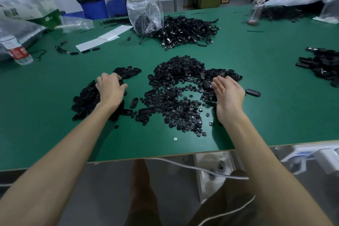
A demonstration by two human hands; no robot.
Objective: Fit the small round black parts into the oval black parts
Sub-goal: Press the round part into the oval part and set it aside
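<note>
Left hand [111,91] fingertips hide among oval parts [86,97], grip unclear; right hand [227,95] straight-fingered, empty, beside a stray oval part [252,92] lying left-to-right.

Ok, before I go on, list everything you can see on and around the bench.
table: one, green, fills the view
small round parts: one loose heap, black, table centre
oval parts: one heap, black, left of centre; more beside the round heap's right
second oval pile: one, black, right edge
cables: one heap, black, far centre
plastic bag: one, clear, left of the cables
water bottle: one, clear with red label, lying far left
paper strips: two, white, far left of centre
bin: one, blue, behind the table
left hand: on the oval heap, fingers curled
right hand: open, at the round heap's right
</note>
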